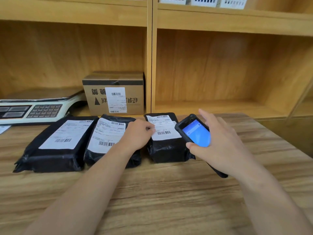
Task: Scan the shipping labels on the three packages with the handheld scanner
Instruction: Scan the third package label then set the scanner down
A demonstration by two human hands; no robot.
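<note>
Three black poly-bag packages lie side by side on the wooden table, each with a white shipping label facing up: the left package (55, 146), the middle package (105, 136) and the right package (166, 146). My left hand (138, 134) rests over the middle package's right side, its curled fingers touching the left edge of the right package's label (163, 127). The black handheld scanner (194, 131), its blue screen lit, is gripped in my right hand (218, 141) just right of the right package and tilted toward it.
A cardboard box (116, 97) with its own label stands on the shelf behind the packages. A weighing scale with a keypad (35, 107) sits at the far left. Wooden shelving (220, 68) rises behind the table (152, 192). White baskets (203, 1) stand on the upper shelf.
</note>
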